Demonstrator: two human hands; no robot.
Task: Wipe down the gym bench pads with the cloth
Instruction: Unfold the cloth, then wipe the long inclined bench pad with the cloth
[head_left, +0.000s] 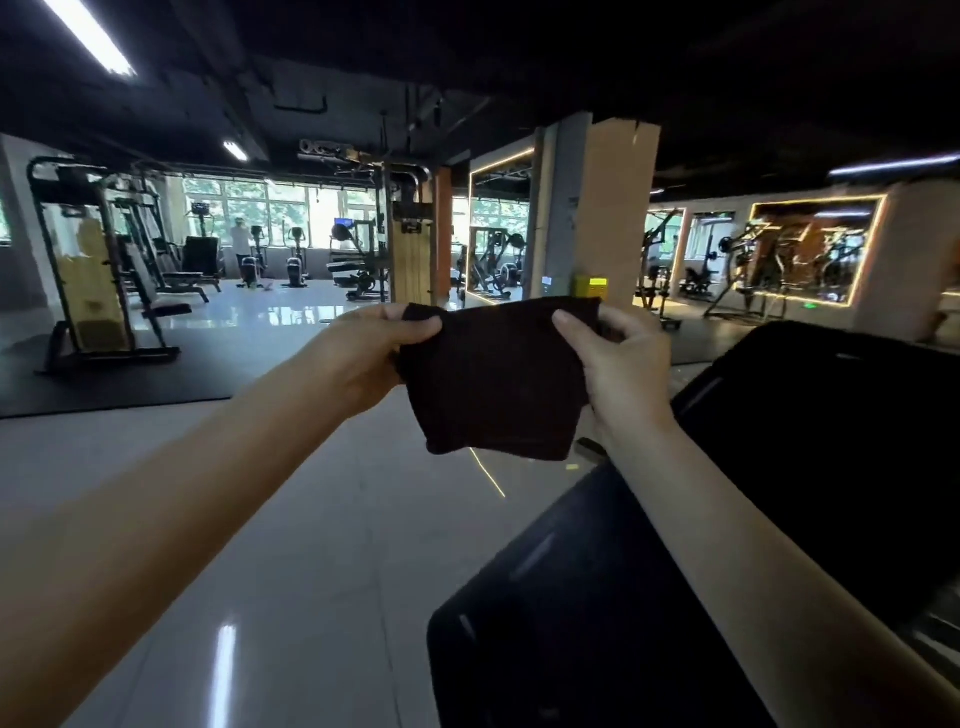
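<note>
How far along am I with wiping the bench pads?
Nothing visibly done yet. In hand: the dark cloth is held up in the air, left hand and right hand pinching its top corners. Left: both black bench pads at lower right, neither touched by the cloth.

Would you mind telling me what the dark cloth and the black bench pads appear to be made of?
The cloth looks like soft, matte, dark brown fabric, perhaps terry: it hangs limp between the left hand and right hand without shine. The bench pads look like smooth black vinyl or synthetic leather, semi-glossy: pale light streaks reflect off them.
</note>
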